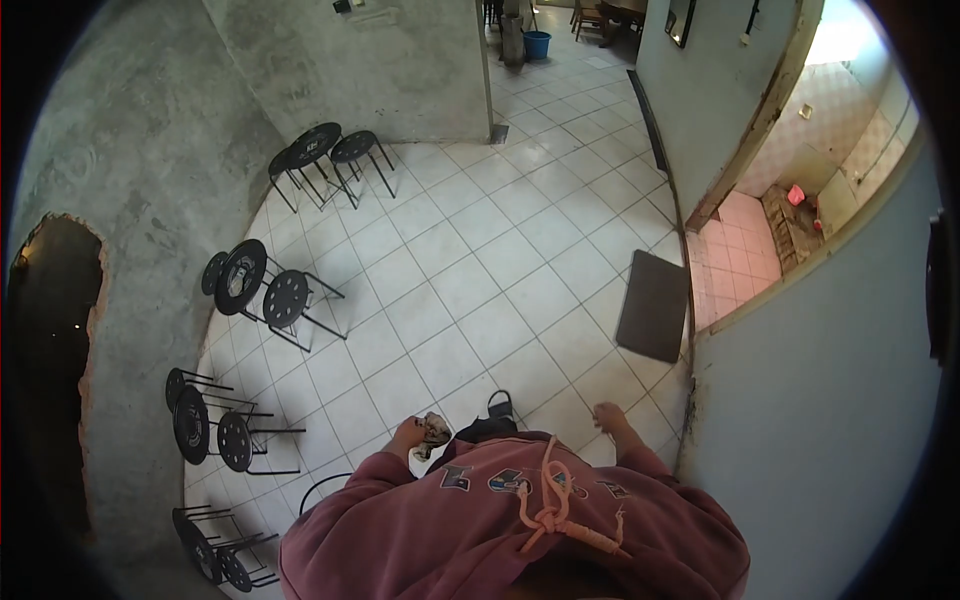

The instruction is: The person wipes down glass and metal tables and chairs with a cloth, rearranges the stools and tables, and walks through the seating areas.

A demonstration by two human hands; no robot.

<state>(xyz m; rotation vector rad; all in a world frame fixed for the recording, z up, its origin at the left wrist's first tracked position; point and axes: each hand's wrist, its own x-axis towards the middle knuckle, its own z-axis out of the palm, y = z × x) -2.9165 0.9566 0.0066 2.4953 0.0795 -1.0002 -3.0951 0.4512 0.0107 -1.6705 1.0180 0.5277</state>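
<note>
My left hand (408,434), low on the left side of my body, is closed around a crumpled, stained cloth (433,433) in pale and brown tones. Hanging to the right of my body is my right hand (607,416), its fingers curled in loosely with nothing visible in them. Between the two hands, one foot in a dark sandal (500,405) shows on the white tiled floor (440,290).
Groups of small black round tables (242,277) and stools (287,298) line the left wall. A dark mat (653,306) lies before the doorway to a pink-tiled room (735,255). A blue bucket (537,45) stands far off. A black curved line (318,485) shows at my left.
</note>
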